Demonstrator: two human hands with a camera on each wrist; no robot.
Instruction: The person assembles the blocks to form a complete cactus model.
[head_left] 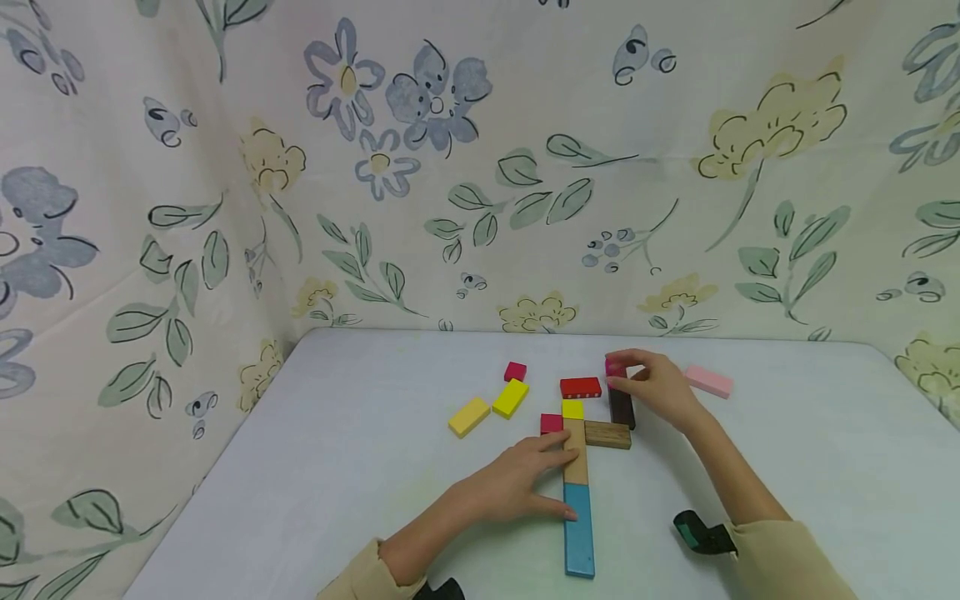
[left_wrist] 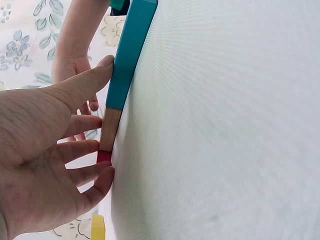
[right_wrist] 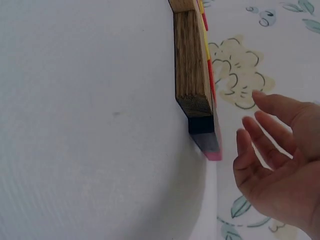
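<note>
My left hand (head_left: 525,479) rests with spread fingers along a line of blocks. Its thumb touches the long blue block (head_left: 580,542), and its fingertips lie at the tan block (head_left: 575,467) and beside a small crimson block (head_left: 551,423). A small yellow block (head_left: 572,409) tops the line. To its right lies a wood-grain block (head_left: 607,434), meeting a dark block (head_left: 622,410). Over the magenta block (head_left: 617,367) at the dark one's far end hovers my right hand (head_left: 660,387). In the right wrist view its loosely bent fingers (right_wrist: 245,142) stand apart from the blocks, holding nothing.
A red block (head_left: 581,387) with dots on its side lies behind the line. Leftward are a bright yellow block (head_left: 510,398), a dull yellow block (head_left: 469,417) and a crimson cube (head_left: 515,371). A pale pink block (head_left: 708,381) lies at the right. Floral cloth (head_left: 525,250) hangs behind the white table (head_left: 300,517).
</note>
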